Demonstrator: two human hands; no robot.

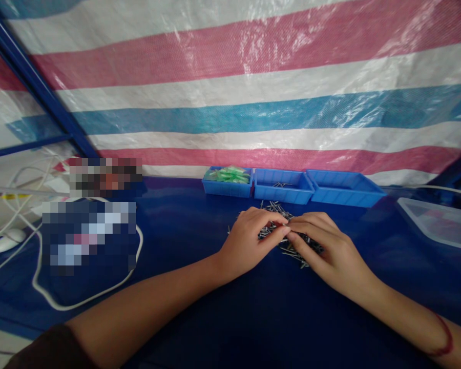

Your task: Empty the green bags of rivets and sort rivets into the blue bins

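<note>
A loose pile of small metal pins, like screws or rivets (275, 207), lies on the dark blue table (253, 318). Over this pile my left hand (249, 238) and my right hand (328, 246) meet at the fingertips. Both are closed in a pinch, thumb against fingers. Whatever sits between the fingertips is too small to make out. Part of the pile is hidden under the hands.
Behind the pile stand three blue bins: one with green packets (232, 174), a middle bin (282, 195) with a few metal pins, and a right bin (346, 195). A clear plastic tray (438, 225) is at right. White cable (42, 287) and a mouse (5, 240) lie left.
</note>
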